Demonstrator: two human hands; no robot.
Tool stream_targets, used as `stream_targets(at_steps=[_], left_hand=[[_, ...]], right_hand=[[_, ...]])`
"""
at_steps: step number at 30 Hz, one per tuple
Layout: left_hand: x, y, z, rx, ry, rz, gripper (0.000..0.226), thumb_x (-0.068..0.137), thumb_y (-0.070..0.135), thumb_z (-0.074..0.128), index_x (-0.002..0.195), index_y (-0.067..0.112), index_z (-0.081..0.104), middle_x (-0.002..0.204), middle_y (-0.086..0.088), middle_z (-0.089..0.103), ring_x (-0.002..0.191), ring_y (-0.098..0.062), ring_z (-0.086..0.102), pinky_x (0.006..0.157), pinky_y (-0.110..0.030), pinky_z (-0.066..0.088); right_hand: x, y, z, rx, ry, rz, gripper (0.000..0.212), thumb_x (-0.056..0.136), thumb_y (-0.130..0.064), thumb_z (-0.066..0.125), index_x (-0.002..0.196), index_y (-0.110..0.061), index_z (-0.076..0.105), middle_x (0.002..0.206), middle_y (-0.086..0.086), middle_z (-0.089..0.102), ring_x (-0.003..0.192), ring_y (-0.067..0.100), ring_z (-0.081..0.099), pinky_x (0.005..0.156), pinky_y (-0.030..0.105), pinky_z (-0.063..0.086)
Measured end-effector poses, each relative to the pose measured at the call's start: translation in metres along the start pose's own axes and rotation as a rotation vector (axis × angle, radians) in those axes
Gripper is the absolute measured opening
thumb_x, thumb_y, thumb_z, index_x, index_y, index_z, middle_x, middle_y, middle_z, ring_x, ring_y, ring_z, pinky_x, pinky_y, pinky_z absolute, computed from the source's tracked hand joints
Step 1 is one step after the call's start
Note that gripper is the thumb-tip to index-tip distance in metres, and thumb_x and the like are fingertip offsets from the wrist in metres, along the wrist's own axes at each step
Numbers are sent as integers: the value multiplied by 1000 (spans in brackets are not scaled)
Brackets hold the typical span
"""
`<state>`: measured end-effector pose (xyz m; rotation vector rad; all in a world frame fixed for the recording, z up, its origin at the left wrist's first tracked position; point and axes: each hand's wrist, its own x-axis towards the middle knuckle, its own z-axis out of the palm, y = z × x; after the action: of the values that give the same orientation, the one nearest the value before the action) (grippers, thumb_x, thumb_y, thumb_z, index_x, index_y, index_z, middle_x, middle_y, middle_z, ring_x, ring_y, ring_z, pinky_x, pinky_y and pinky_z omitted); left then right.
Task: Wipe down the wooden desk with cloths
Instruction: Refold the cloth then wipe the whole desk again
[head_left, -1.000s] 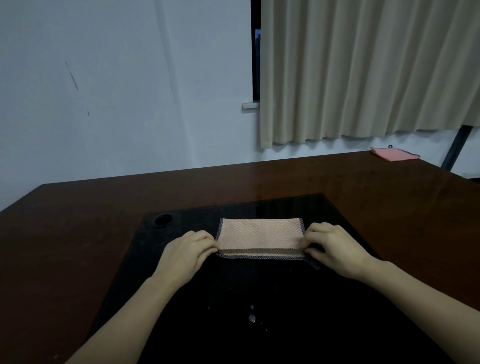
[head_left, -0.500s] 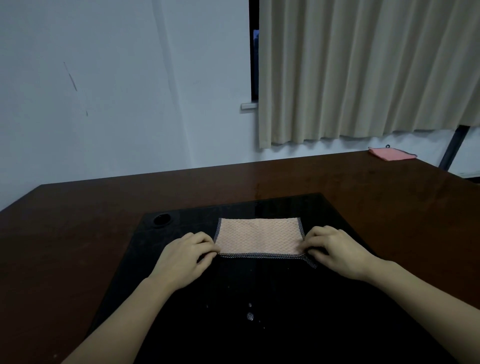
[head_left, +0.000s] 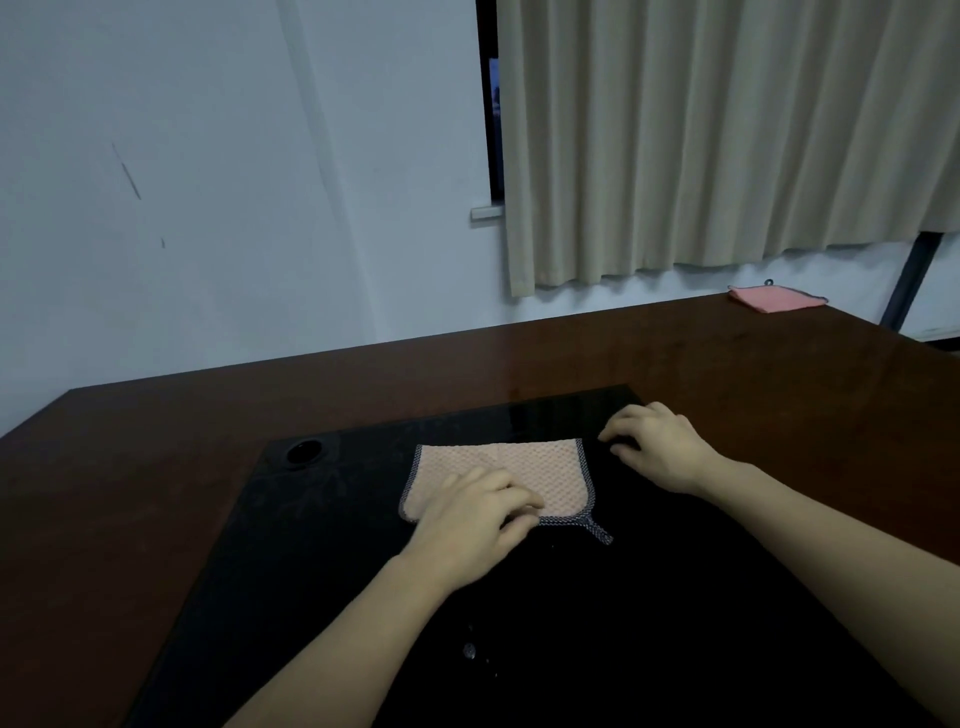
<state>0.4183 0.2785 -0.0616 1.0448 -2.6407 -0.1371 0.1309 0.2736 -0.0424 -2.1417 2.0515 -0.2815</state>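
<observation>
Left hand (head_left: 470, 512) presses folded peach waffle-weave cloth (head_left: 524, 475), fingers loosely bent; long axis left-right; right hand (head_left: 655, 448) just beside, empty.

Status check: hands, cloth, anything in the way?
Left hand flat on peach cloth. Right hand off it, on black mat. Path unobstructed.
</observation>
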Motion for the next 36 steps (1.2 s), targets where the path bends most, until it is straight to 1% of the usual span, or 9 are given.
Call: stream_targets(at_steps=[6,9,14,17,21,24,27,30,36], left_hand=[[31,53,15,17,3,-92,34,99,57,51,124,36,63,120,14,60,117,-13,50,96,-36,38],[38,66,21,24,-6,-180,32,97,56,54,118,33,61,118,12,59,114,-15,51,95,-37,39],[38,78,26,5,56,-309,30,96,55,57,112,30,58,114,11,59,111,-13,51,94,-34,36],[40,85,28,39,67,-335,28,98,49,55,113,26,60,116,7,61,110,-16,53,94,-34,37],[46,92,25,128,35,-345,24,100,32,53,118,19,62,120,-1,64,112,-23,57,94,-36,39],[49,95,18,153,-24,-350,23,99,23,55,116,11,63,116,-9,66,106,-29,62,82,-36,40],[48,92,10,104,-24,-391,20,100,22,53,111,10,65,107,-11,70,96,-32,65,72,-36,43],[43,81,-2,-27,14,-479,19,99,25,54,105,15,69,98,-5,72,92,-27,67,74,-35,51],[22,51,-28,-230,99,-680,17,92,22,58,86,20,74,79,5,75,79,-13,70,77,-39,60]], right_hand=[[34,6,-1,100,-24,-5,25,105,-40,50,120,-39,69,123,-8,51,129,23,39,105,48,34],[44,9,2,143,-42,-39,24,104,-40,52,114,-38,73,114,-15,51,128,21,40,103,49,33],[55,15,12,233,-36,-70,14,97,-47,62,85,-53,68,111,-20,56,128,16,38,100,46,25],[55,15,14,238,-37,-90,18,94,-46,67,79,-57,65,110,-21,56,124,11,33,101,45,20],[56,15,15,201,2,-107,20,91,-43,71,74,-51,65,107,-24,56,117,8,30,99,43,19],[57,13,15,192,25,-125,24,93,-39,69,71,-45,62,106,-23,59,116,8,31,96,41,20],[57,8,11,318,33,-185,25,94,-25,67,74,-39,64,97,-19,66,107,9,47,98,39,35],[59,0,2,504,12,-210,21,93,-10,67,77,-25,67,82,-10,70,80,4,63,84,28,50],[72,-33,-15,584,-100,-158,14,97,-8,61,84,-11,64,73,-1,73,63,6,67,54,14,44]])
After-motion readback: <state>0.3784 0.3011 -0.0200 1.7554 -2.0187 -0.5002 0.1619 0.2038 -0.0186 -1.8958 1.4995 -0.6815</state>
